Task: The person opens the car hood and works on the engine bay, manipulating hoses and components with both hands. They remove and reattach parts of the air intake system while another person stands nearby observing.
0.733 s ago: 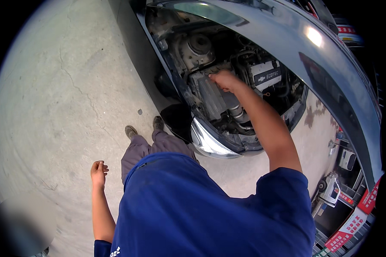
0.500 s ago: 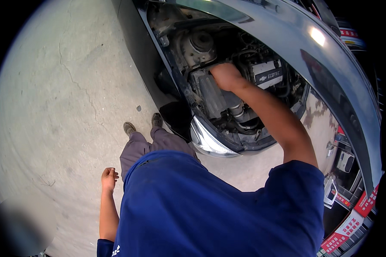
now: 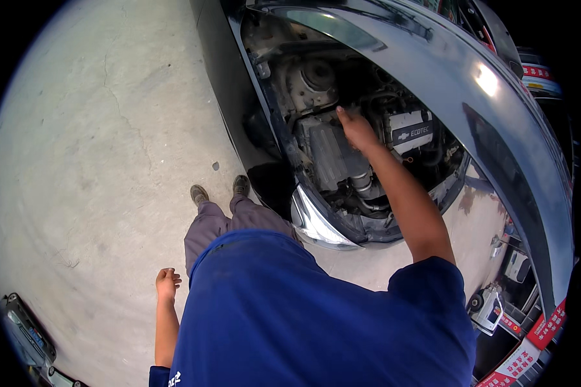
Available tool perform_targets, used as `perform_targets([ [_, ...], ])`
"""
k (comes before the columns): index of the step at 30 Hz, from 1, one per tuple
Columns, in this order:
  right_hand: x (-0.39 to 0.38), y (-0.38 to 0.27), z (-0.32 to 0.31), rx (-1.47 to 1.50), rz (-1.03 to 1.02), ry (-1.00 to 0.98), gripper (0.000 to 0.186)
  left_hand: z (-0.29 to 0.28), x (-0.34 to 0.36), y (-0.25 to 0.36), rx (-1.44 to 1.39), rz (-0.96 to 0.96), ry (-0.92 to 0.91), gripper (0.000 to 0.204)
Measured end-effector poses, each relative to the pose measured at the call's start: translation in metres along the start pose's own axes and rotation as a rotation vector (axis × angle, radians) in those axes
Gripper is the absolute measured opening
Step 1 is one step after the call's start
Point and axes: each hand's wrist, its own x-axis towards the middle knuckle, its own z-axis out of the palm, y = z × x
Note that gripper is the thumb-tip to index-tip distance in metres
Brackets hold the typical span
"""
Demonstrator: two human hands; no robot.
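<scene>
My right hand (image 3: pixel 359 131) reaches into the engine bay. It is over the inner far edge of a black ribbed air filter box (image 3: pixel 333 155), beside the engine's silver and black cover (image 3: pixel 409 131). Its thumb points forward and the other fingers curl underneath; what they hold, if anything, is hidden. A round strut mount (image 3: pixel 317 75) lies just beyond the hand. Down at my left side hangs my left hand (image 3: pixel 168 282), its fingers loosely bent with nothing in them.
The raised dark hood (image 3: pixel 497 103) arches over the right of the bay. A black fender (image 3: pixel 239 109) and clear headlight (image 3: pixel 319 219) edge the car near my feet. Pale concrete floor (image 3: pixel 110 161) spreads left. Another car (image 3: pixel 29 329) shows at lower left.
My right hand has turned on the filter box's far edge, so its thumb now shows stretched forward. The whole view has shifted, and another car has come into sight at lower left.
</scene>
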Motion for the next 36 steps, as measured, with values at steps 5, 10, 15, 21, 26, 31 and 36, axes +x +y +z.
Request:
perform_targets([
  [5,0.002,-0.014,-0.009,-0.228,-0.277,-0.069,0.039,0.013,-0.003,0.047,0.069,0.102,-0.011,0.022],
  [10,-0.010,-0.017,-0.007,-0.270,-0.481,0.070,0.032,0.018,-0.003,0.093,0.094,0.209,-0.008,0.022],
  [15,-0.009,-0.026,-0.010,-0.233,-0.094,-0.042,0.041,0.017,-0.007,0.104,0.102,0.242,0.001,0.021],
  [21,-0.026,-0.027,-0.006,-0.330,-0.435,0.174,0.043,0.009,-0.008,0.063,0.111,0.113,0.006,0.021],
  [26,-0.017,-0.029,-0.006,-0.357,-0.354,0.144,0.044,0.000,-0.009,0.020,0.092,0.014,-0.001,0.020],
  [31,-0.018,-0.033,-0.002,-0.349,-0.214,0.076,0.039,-0.007,-0.009,0.015,0.064,0.021,-0.002,0.021],
  [36,-0.021,-0.025,0.006,-0.237,-0.328,0.208,0.035,0.002,-0.012,0.046,0.091,0.084,0.012,0.021],
])
